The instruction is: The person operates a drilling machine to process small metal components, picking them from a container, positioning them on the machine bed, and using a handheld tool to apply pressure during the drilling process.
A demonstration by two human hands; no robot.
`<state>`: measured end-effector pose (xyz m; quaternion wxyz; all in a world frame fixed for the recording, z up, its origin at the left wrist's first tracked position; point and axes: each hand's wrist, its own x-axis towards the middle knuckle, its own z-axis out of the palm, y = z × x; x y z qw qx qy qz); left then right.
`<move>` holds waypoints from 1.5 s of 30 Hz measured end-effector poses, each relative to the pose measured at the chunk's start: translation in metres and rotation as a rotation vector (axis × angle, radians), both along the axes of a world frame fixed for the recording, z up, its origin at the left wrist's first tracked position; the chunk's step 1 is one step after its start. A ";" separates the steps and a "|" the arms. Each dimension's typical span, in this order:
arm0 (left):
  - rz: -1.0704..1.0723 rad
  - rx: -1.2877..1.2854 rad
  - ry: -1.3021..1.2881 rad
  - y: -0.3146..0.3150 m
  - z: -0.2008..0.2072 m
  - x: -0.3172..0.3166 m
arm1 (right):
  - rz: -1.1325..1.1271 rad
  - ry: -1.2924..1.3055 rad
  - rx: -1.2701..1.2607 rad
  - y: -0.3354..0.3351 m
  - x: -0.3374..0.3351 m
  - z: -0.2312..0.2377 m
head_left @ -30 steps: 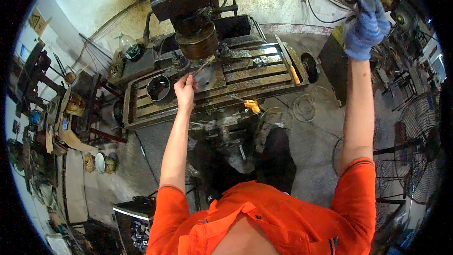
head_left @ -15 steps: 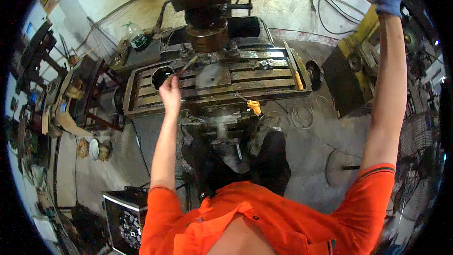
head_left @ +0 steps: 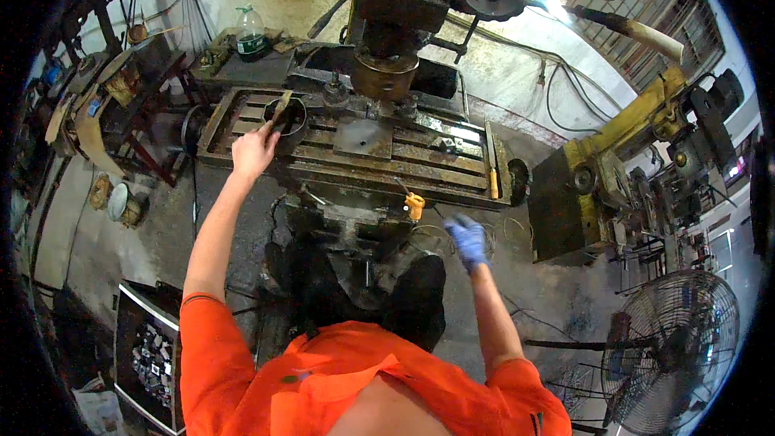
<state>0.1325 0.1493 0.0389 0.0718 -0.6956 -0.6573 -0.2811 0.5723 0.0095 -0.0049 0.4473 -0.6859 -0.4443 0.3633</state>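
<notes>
A long, grimy metal worktable with lengthwise slots [head_left: 452,168] spans the middle of the view, the grooves presumably there for bolting pieces down. The dark, rust-brown cylindrical spindle head [head_left: 387,73] hangs over its rear half. A black wire-caged fan [head_left: 670,347] stands at the lower right, well apart from the table, perhaps for cooling.

The left arm reaches forward and slightly outward, fairly straight, to the table's left end; the right arm is lower, its forearm slanting up and inward, short of the table's front edge. The dark round pot [head_left: 305,119] sits on the slotted top just beyond the bare left hand [head_left: 254,150] — handy, it seems, for that reach.

The blue-gloved right hand [head_left: 466,241] is blurred, fingers toward the table; I cannot tell whether they close on anything. Near it, apart, a yellow pistol-shaped air gun [head_left: 415,206] is at the table's front edge, likely within easy reach. A long flat file with an orange handle [head_left: 491,157] lies near the table's right end, handle toward the person, probably for quick pickup.

The smallest is the thin brown brush-like stick with a pale tip [head_left: 281,106]: the left fingers are clamped around its near end, leaving the tip free over the pot — contact with the rim cannot be made out.
</notes>
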 end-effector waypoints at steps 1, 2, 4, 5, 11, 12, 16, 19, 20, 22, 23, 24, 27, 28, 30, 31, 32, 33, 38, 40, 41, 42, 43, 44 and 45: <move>0.000 0.001 -0.013 -0.002 0.005 0.001 | 0.084 -0.071 -0.140 0.010 0.006 -0.028; 0.011 0.000 -0.019 -0.005 0.009 -0.002 | 0.200 -0.008 -0.117 0.021 0.006 -0.052; -0.007 0.070 -0.073 -0.012 0.016 -0.009 | 0.281 0.113 -0.096 0.039 -0.003 -0.087; -0.012 0.097 -0.092 -0.018 0.023 -0.014 | 0.251 0.174 -0.095 0.048 -0.016 -0.100; 0.111 0.166 -0.295 -0.044 0.000 -0.083 | 0.053 0.033 -0.119 0.058 -0.056 -0.122; 0.157 0.144 -0.348 -0.053 -0.007 -0.095 | 0.021 0.049 -0.129 0.049 -0.064 -0.100; 0.263 0.129 -0.375 -0.089 -0.056 -0.156 | 0.095 -0.070 0.509 0.029 -0.059 0.002; 0.350 -0.266 -0.440 -0.110 -0.082 -0.180 | 0.185 -0.334 0.327 0.032 -0.044 0.070; 0.327 -0.278 -0.461 -0.116 -0.093 -0.185 | 0.289 -0.439 0.140 0.029 -0.050 0.098; 0.280 -0.294 -0.503 -0.120 -0.114 -0.196 | 0.440 -1.133 -0.121 0.042 -0.070 0.109; 0.323 -0.327 -0.445 -0.120 -0.122 -0.195 | 0.503 -1.216 -0.170 0.053 -0.075 0.101; 0.309 -0.328 -0.494 -0.120 -0.125 -0.194 | 0.511 -1.219 -0.236 0.065 -0.087 0.097; 0.283 -0.315 -0.470 -0.117 -0.105 -0.164 | 0.469 -1.175 -0.240 0.104 -0.105 0.095; 0.268 -0.216 -0.416 -0.121 -0.116 -0.172 | 0.452 -1.146 -0.223 0.118 -0.113 0.098; 0.236 -0.178 -0.518 -0.121 -0.124 -0.179 | 0.429 -1.174 -0.186 0.140 -0.125 0.099; 0.196 -0.178 -0.533 -0.122 -0.121 -0.179 | 0.419 -1.155 -0.179 0.145 -0.126 0.095; 0.154 -0.176 -0.548 -0.122 -0.118 -0.176 | 0.408 -1.135 -0.172 0.147 -0.125 0.093; 0.122 -0.177 -0.568 -0.125 -0.114 -0.174 | 0.402 -1.119 -0.188 0.144 -0.125 0.092; 0.214 -0.465 -0.777 -0.147 -0.084 -0.145 | 0.530 -1.020 -0.100 0.080 -0.121 0.089; 0.219 -0.434 -0.647 -0.137 -0.121 -0.154 | 0.757 -0.959 -0.148 0.044 -0.130 0.095; 0.190 -0.414 -0.726 -0.136 -0.117 -0.142 | 0.913 -0.877 -0.206 0.015 -0.143 0.100; 0.231 -0.451 -0.742 -0.126 -0.129 -0.143 | 1.052 -0.807 -0.264 -0.011 -0.164 0.103; 0.223 -0.434 -0.873 -0.113 -0.151 -0.142 | 1.141 -0.866 -0.176 -0.032 -0.189 0.102; 0.246 -0.477 -0.959 -0.101 -0.158 -0.131 | 1.197 -0.917 -0.105 -0.055 -0.206 0.096; 0.335 -0.451 -1.102 -0.095 -0.154 -0.109 | 1.286 -0.934 -0.069 -0.056 -0.219 0.093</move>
